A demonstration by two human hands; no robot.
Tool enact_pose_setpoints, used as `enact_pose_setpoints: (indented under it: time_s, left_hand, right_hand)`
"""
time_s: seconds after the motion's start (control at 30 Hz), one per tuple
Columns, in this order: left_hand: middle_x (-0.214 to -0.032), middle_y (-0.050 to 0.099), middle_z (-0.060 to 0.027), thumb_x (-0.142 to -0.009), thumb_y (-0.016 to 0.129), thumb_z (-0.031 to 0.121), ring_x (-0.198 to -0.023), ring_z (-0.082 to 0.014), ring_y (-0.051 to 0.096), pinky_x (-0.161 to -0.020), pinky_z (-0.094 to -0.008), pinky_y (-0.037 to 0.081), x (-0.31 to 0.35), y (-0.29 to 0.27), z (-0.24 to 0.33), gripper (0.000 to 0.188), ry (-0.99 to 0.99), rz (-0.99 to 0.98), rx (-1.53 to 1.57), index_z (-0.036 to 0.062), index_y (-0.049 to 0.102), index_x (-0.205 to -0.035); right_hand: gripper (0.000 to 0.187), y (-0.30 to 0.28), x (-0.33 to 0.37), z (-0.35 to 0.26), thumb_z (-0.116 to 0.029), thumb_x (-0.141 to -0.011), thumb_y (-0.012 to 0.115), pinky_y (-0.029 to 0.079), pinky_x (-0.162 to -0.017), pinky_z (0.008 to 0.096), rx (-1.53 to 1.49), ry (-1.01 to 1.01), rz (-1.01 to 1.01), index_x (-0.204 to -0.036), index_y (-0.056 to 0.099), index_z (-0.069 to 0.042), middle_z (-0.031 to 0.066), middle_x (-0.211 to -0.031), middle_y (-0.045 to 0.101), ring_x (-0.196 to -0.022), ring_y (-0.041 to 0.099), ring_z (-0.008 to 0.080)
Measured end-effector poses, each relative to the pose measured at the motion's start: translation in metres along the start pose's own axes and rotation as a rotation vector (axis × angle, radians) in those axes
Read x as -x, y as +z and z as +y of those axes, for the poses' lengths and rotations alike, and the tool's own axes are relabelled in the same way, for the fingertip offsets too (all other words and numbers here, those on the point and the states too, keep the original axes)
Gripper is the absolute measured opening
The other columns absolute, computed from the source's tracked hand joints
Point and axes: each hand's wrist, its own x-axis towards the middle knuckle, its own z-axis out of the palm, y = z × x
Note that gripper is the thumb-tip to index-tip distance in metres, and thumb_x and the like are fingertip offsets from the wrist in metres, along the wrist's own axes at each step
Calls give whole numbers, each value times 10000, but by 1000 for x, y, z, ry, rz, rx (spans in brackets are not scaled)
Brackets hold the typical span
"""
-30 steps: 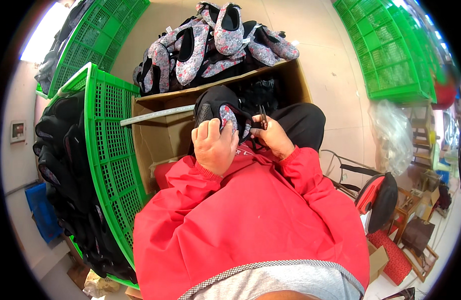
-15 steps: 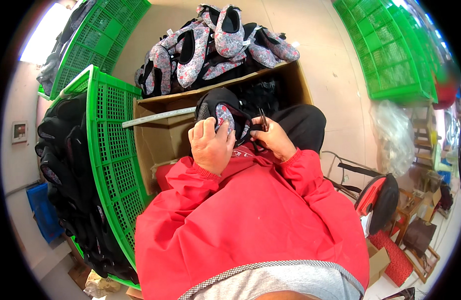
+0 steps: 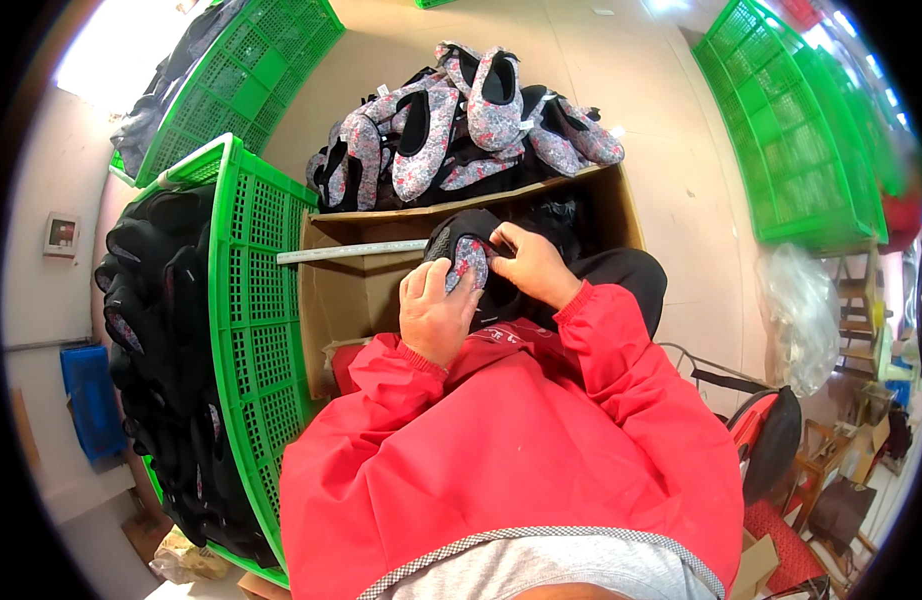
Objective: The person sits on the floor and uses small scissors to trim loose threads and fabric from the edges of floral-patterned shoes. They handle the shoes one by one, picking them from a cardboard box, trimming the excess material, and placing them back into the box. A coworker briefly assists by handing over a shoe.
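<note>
A black shoe upper [image 3: 451, 240] with a grey and red floral lining is held between my hands, over the open cardboard box [image 3: 326, 300]. My left hand [image 3: 436, 312] closes on the near left edge of the upper, fingers on the floral patch. At its far right edge, my right hand [image 3: 534, 262] pinches the rim between thumb and bent fingers. Whether anything else sits in my right palm is hidden. Just beyond the box's far wall lies a heap of floral shoe uppers [image 3: 424, 140] with black openings.
A pale flat bar [image 3: 356, 251] crosses the box. At left stands a green crate [image 3: 266, 330] filled with black shoe uppers [image 3: 161, 330]. Another green crate [image 3: 246, 80] is at the far left, and stacked green crates [image 3: 781, 130] stand at the far right near a clear plastic bag [image 3: 801, 320].
My right hand has moved up and left onto the upper's edge. The dark thread snips it held are no longer visible. The whole view has shifted slightly.
</note>
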Motion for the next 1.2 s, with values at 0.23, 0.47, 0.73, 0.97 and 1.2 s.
enact_pose_setpoints:
  time_s: [0.23,0.47,0.73,0.97,1.2]
  left_hand:
    - [-1104,568,-131,-737,769,102,-1026,-336,547,-858,-420,476,-11,21,-23,280,-38,107,-39,69,722,-1011]
    - [-1045,566,-131,-740,666,64,-948,-332,549,-806,-409,478,-41,55,-74,75,-7,51,-140,24,675,-803]
    - [-1046,574,-61,-771,617,111,-945,-249,570,-761,-365,495,-68,79,-93,100,-44,-340,-468,76,711,-763]
    - [-1132,646,-116,-773,606,120,-1065,-298,595,-897,-430,477,-56,49,-101,161,135,-453,-309,49,729,-848]
    - [-879,671,-115,-757,656,-1,-837,-317,652,-754,-388,528,-32,-3,-32,137,148,-60,454,18,689,-889]
  right_hand:
    - [192,6,16,-6,-88,-802,647,439,-659,314,-95,-13,-69,-932,532,-6,80,-744,523,-686,504,159]
    - [151,20,12,-12,-79,-822,625,426,-658,300,-196,28,-102,-902,514,-15,57,-735,493,-689,465,123]
    - [154,33,3,-10,-95,-824,629,440,-664,309,-198,40,-62,-904,524,-16,57,-742,531,-695,496,135]
    - [129,29,14,9,-100,-852,682,427,-627,241,-496,207,48,-877,569,-42,-13,-748,568,-678,516,62]
    - [111,18,10,12,-117,-889,723,426,-612,219,-643,257,65,-904,631,-58,-26,-759,613,-662,530,52]
